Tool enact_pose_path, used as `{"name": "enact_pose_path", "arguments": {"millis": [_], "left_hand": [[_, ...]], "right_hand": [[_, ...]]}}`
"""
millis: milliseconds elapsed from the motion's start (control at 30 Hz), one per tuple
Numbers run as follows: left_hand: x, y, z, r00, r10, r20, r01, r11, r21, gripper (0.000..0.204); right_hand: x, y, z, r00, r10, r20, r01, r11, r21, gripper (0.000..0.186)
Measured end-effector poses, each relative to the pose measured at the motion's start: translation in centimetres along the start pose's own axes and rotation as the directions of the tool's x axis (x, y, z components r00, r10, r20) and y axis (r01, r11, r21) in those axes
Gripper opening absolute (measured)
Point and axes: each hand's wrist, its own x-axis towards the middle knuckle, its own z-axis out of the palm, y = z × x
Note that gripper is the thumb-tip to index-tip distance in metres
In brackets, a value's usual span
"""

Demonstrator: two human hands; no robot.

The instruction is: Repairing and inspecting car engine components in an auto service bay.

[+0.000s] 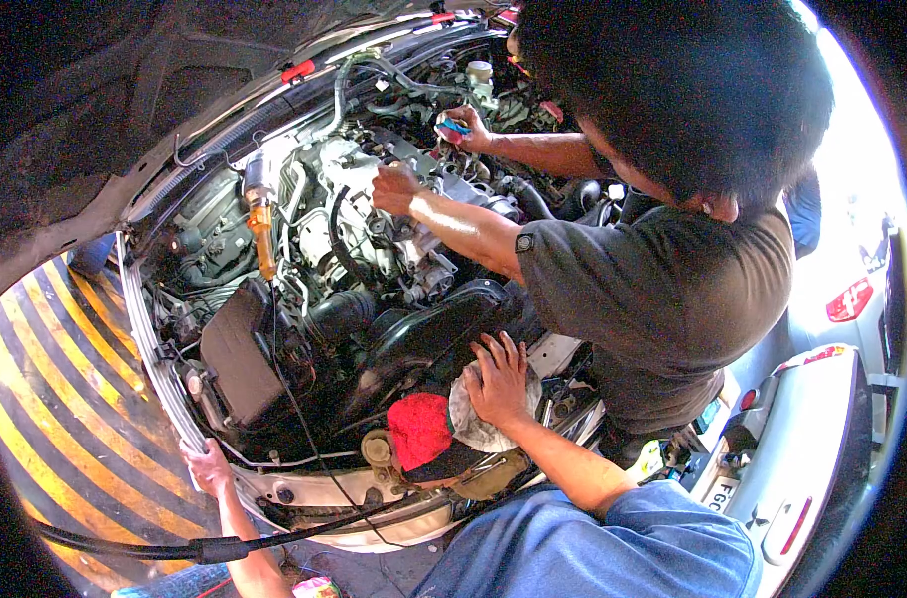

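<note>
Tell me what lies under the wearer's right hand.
The right hand presses flat on a crumpled whitish rag, beside a red cloth. What the rag covers at the engine bay's front edge stays hidden.

Left hand (210, 468): at the lower left, palm down, fingers curled over an edge, so it grips.
Left forearm: bare, it rises from the bottom edge, almost straight up to the wrist.
Right hand (497, 381): further forward and to the right, laid flat, fingers spread, pressing down.
Right forearm: bare, it goes diagonally up-left; a blue sleeve covers the upper arm.
Hands: well apart.
</note>
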Motion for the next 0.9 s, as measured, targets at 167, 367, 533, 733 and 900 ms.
{"name": "enact_pose_path", "arguments": {"millis": [167,367,533,733,900], "left_hand": [[-0.02,-0.04,0.02,1.000,-0.003,0.012,0.003,1.000,-0.002,0.071],[-0.04,0.04,-0.25,1.000,-0.002,0.019,0.003,1.000,-0.025,0.070],[-0.10,0.23,-0.36,0.999,-0.021,0.032,0.021,1.000,-0.006,0.071],[-0.34,0.66,-0.64,1.000,-0.017,0.018,0.017,1.000,0.000,0.071],[-0.36,0.89,-0.76,1.000,-0.007,-0.013,0.007,1.000,0.007,0.069]], "right_hand": [[-0.01,0.01,-0.05,1.000,-0.006,-0.001,0.006,1.000,0.003,0.050],[-0.02,-0.06,-0.13,1.000,-0.006,0.000,0.006,1.000,0.000,0.050],[-0.01,-0.11,-0.23,1.000,-0.003,0.006,0.003,1.000,0.001,0.051],[0.01,-0.22,-0.52,1.000,-0.010,-0.004,0.010,1.000,0.006,0.050],[-0.02,-0.18,-0.46,1.000,-0.004,-0.001,0.004,1.000,0.011,0.051]]}}
